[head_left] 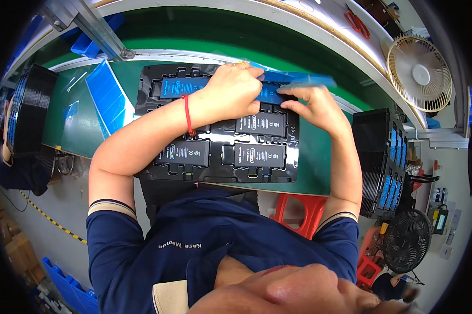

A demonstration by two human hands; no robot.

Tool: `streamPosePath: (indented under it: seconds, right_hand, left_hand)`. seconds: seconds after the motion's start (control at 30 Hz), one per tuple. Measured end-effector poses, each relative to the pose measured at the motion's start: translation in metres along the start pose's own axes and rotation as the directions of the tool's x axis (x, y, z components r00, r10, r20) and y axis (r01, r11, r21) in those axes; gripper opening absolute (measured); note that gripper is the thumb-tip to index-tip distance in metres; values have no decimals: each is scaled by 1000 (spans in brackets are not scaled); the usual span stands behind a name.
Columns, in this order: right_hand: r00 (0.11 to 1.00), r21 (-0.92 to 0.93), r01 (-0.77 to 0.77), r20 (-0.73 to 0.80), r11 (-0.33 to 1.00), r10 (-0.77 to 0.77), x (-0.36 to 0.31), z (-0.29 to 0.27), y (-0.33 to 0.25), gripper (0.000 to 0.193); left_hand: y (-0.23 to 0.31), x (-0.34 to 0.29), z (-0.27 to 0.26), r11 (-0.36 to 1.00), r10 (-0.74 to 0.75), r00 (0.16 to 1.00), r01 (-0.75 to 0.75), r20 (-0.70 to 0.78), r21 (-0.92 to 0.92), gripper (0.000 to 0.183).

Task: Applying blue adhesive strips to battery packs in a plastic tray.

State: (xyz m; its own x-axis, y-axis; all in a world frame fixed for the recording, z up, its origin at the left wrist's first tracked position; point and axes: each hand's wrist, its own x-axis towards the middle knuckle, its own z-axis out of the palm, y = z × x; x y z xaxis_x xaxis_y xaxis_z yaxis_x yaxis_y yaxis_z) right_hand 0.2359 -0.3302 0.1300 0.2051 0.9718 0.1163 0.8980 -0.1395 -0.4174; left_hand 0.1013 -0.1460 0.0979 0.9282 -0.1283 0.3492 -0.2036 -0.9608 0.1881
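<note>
A black plastic tray (pixel 215 175) lies on the green bench before me, with several flat black batteries (pixel 259 155) set in its pockets. Along the far row, one battery (pixel 176 88) has a blue face, and so does another battery (pixel 270 94) between my hands. My left hand (pixel 233 91) is closed over the tray's far middle, its fingertips at a thin strip of blue film (pixel 293 77) that is blurred at its right end. Beside the right end of the far battery, my right hand (pixel 314 107) has thumb and forefinger apart. The left palm hides part of the tray.
A blue film sheet (pixel 110 97) lies left of the tray on the green bench (pixel 68 131). Tall stacks of black trays (pixel 372 157) stand at the right and far left. Beyond are red-handled scissors (pixel 357 23) and a fan (pixel 419 74). A red stool (pixel 299 209) is below the bench.
</note>
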Motion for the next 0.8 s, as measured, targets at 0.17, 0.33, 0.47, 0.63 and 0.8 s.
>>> streamPosePath:
  seconds: [0.17,0.33,0.47,0.63,0.8]
  right_hand:
    - [1000,15,17,4,1000,-17,2,-2,3,28]
    - [999,107,-36,-2,994,36,3,-1,5,22]
    - [998,17,49,30,999,-50,9,-6,7,20]
    - [998,58,-28,54,998,25,11,-2,7,15]
    - [1000,-40,21,-14,999,-22,11,0,6,18]
  left_hand:
    - [-8,-4,10,997,31,986,-42,-162,-64,26]
    - [-10,-6,11,996,0,989,-12,-147,-84,26]
    - [-11,-8,13,994,77,972,-93,-220,-63,26]
    - [-11,-9,14,991,105,968,-120,-227,-53,25]
    - [-8,-10,11,996,75,986,-81,-149,-35,24]
